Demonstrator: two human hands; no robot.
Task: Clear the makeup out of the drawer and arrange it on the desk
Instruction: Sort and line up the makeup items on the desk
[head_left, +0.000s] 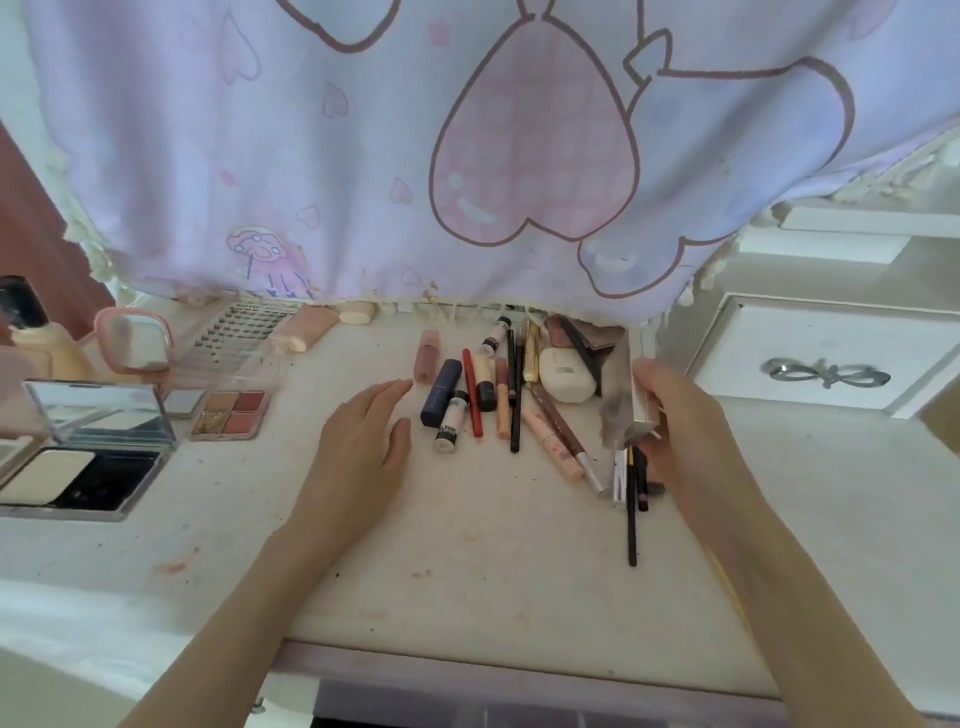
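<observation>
- Here left hand (358, 447) lies flat and open on the desk (467, 561), fingers spread, holding nothing.
- Right hand (680, 431) grips a silver box (641, 410) plus some pencils (632, 499) hanging below it.
- Makeup pile (498, 395) sits mid-desk, between both hands.
- Open compact (78, 467) and palette (231, 413) at left.
</observation>
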